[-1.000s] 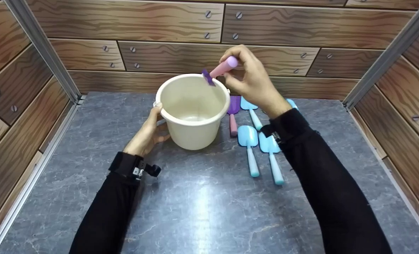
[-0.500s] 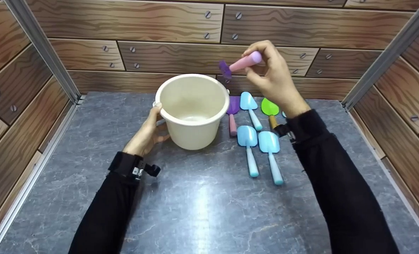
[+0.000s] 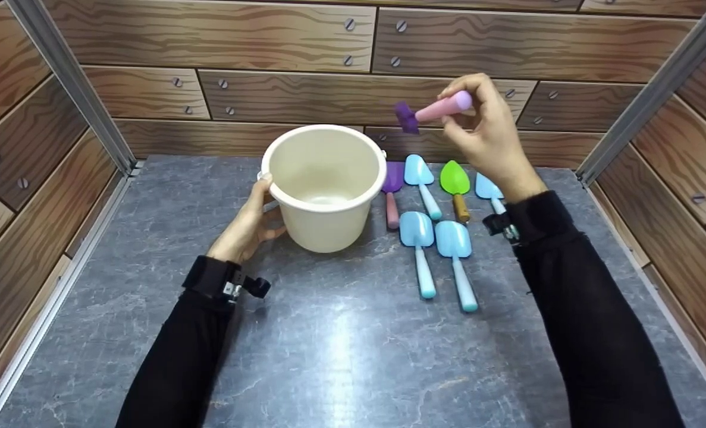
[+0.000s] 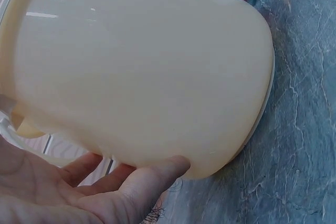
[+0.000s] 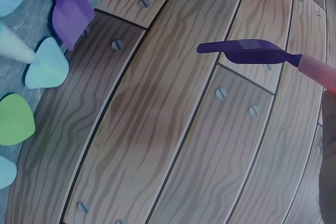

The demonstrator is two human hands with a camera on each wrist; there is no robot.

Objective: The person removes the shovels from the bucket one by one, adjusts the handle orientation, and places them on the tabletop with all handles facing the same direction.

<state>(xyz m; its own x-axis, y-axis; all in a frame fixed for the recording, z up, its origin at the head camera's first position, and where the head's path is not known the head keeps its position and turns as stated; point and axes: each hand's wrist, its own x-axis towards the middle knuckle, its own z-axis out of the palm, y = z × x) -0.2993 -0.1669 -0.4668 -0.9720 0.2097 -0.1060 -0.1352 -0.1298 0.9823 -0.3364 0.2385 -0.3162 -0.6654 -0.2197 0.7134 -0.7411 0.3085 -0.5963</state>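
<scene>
A cream bucket [image 3: 323,220] stands upright on the grey marbled surface. My left hand [image 3: 247,223] touches its left side, thumb near the rim, and in the left wrist view the fingers [image 4: 152,182] lie against the bucket wall. Raised in front of the back wall, my right hand [image 3: 495,134] grips the pink handle of a small toy trowel whose purple blade [image 3: 407,117] points left. That trowel's blade [image 5: 254,51] appears side-on in the right wrist view. The trowel is apart from the bucket, above several others lying on the surface.
Right of the bucket lie a purple trowel [image 3: 392,199], a light-blue trowel [image 3: 419,171], a green trowel [image 3: 454,177] and another light-blue one [image 3: 488,186], partly hidden by the wrist. Two blue scoops [image 3: 417,229] [image 3: 454,239] lie nearer. Wood-patterned walls [image 3: 228,35] enclose the sides and back.
My right hand has carried the purple trowel from over the bucket's rim to the right, away from it. The green trowel has come into view. The left hand and bucket have stayed put.
</scene>
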